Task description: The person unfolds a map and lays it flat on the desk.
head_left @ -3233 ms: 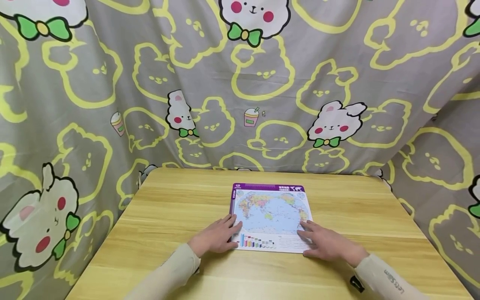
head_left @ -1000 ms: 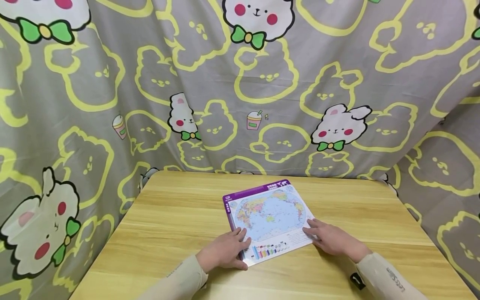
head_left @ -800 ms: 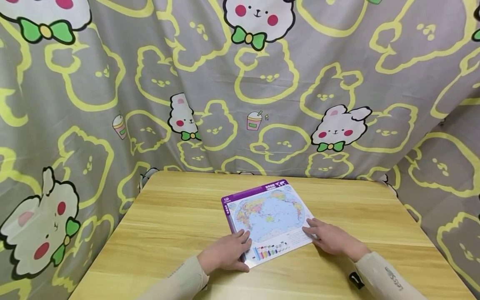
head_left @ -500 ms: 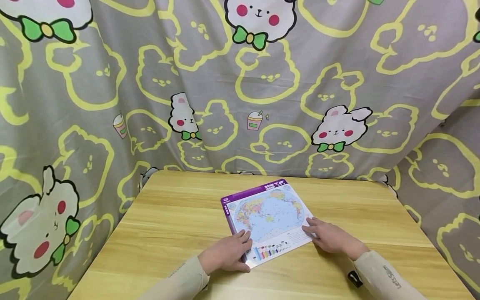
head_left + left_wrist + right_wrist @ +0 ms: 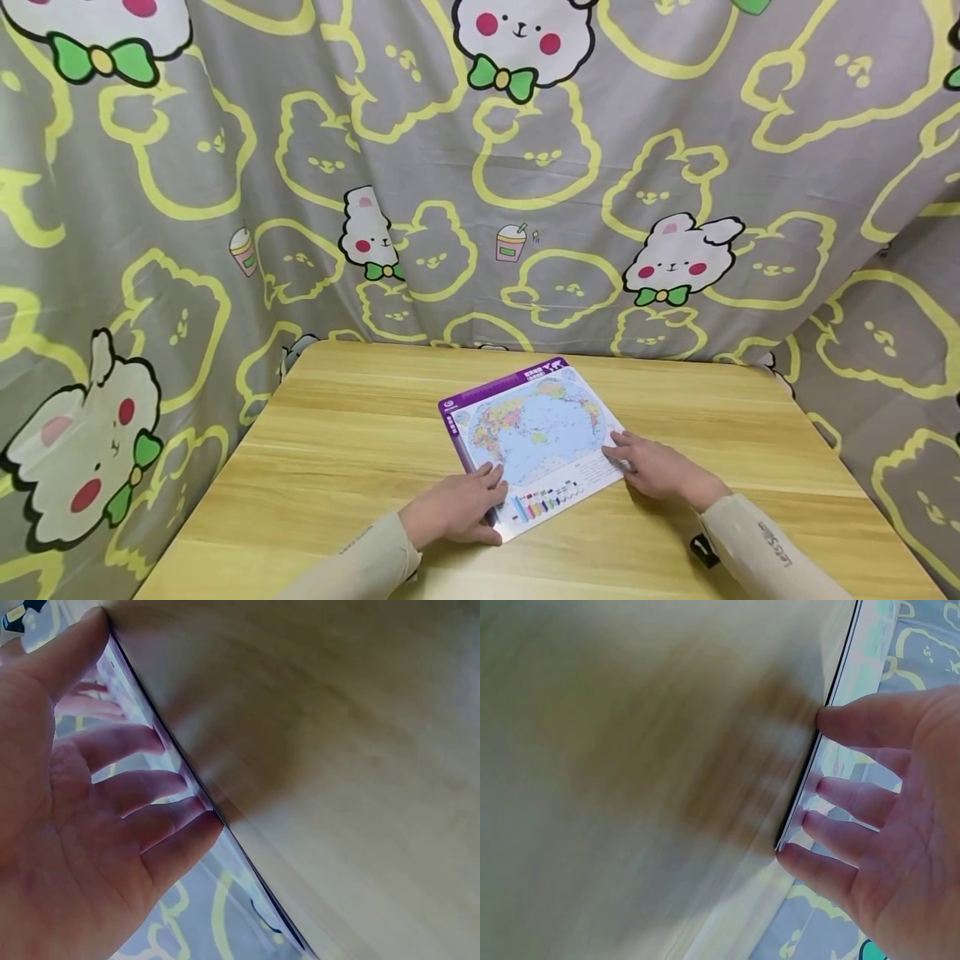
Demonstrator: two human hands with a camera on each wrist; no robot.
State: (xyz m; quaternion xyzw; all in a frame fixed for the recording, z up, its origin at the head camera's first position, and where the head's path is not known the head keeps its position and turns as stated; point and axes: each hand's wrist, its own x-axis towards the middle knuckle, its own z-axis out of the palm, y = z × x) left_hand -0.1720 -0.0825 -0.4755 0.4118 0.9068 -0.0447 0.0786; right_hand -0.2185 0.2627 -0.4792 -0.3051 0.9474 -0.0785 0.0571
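A thin world map board point(image 5: 536, 437) with a purple top border lies flat on the wooden table, turned anticlockwise. My left hand point(image 5: 454, 505) rests at its lower left corner, fingertips on the map's edge. On the opposite side, my right hand point(image 5: 660, 469) touches the lower right edge. In the left wrist view the extended fingers of the left hand point(image 5: 97, 802) meet the board's dark edge point(image 5: 174, 742). The right wrist view has the fingers of the right hand point(image 5: 889, 802) spread along the other edge point(image 5: 806, 772). Neither hand curls round the board.
The wooden table point(image 5: 337, 417) extends around the board on all sides. A grey curtain point(image 5: 420, 150) with yellow bear outlines and white rabbits hangs behind and beside it. A small black item point(image 5: 703, 550) shows by the right sleeve point(image 5: 757, 542).
Over the last seconds the board has turned anticlockwise from straight, its left side coming nearer. The left hand moved nearer with it. In the last half second it shifted only slightly to the left.
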